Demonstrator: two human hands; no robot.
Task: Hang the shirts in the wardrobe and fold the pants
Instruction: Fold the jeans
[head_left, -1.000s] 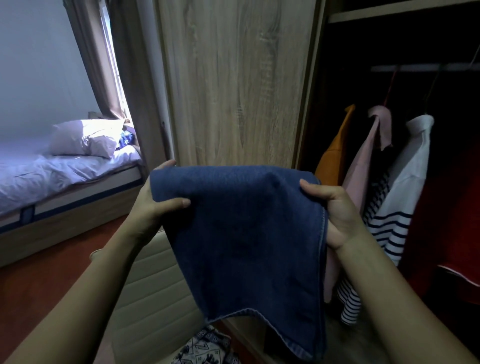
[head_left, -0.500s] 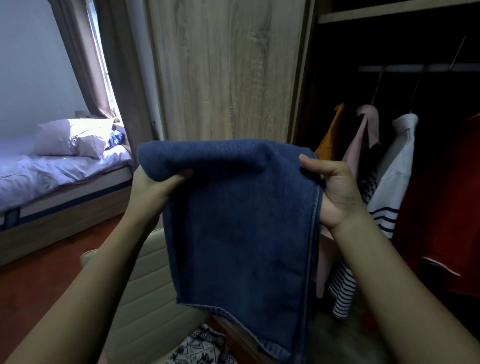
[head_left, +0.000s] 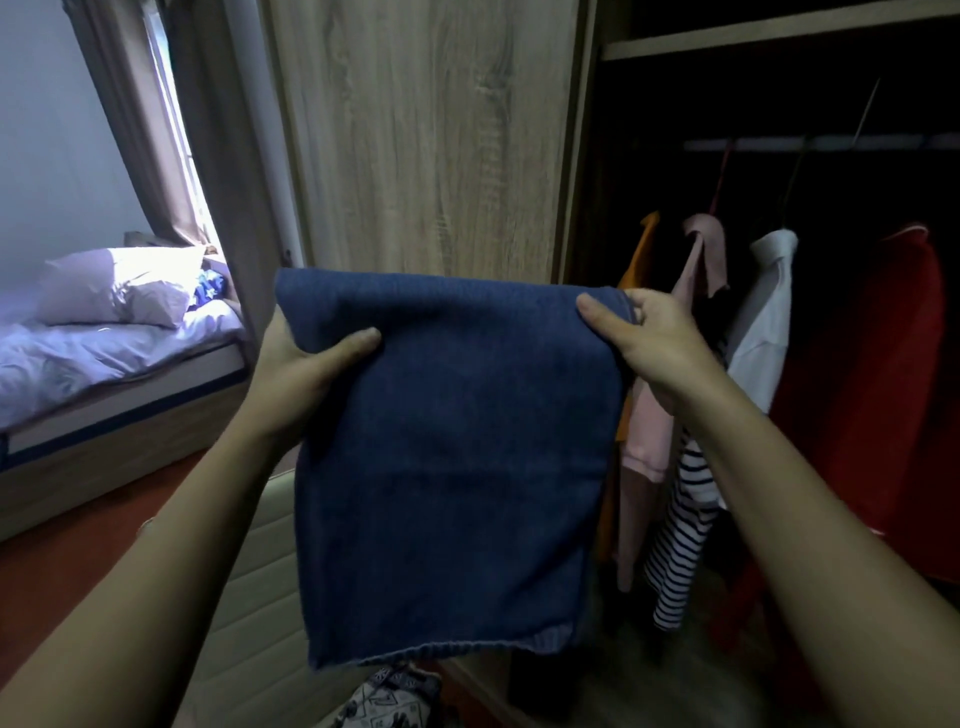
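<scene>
Pants (head_left: 452, 457), half folded: we are gripping the top corners in left hand (head_left: 296, 364) and right hand (head_left: 660, 343), aiming for level edges below.

Bed (head_left: 119, 410) on the left, a rumpled pale duvet (head_left: 78, 358) spread across it. There's a pillow (head_left: 119, 286) at its far end by the window, and a blue star-print cloth (head_left: 210, 291) sits just beside the pillow at the far corner. The reddish floor (head_left: 67, 551) carries a cream padded piece (head_left: 254, 597), with patterned fabric (head_left: 389, 696) just beside it at the near edge. In the wardrobe (head_left: 426, 156), the rail (head_left: 810, 143) carries an orange garment (head_left: 644, 244), a pink garment (head_left: 701, 249), a white shirt (head_left: 769, 312) and a red garment (head_left: 872, 364).
</scene>
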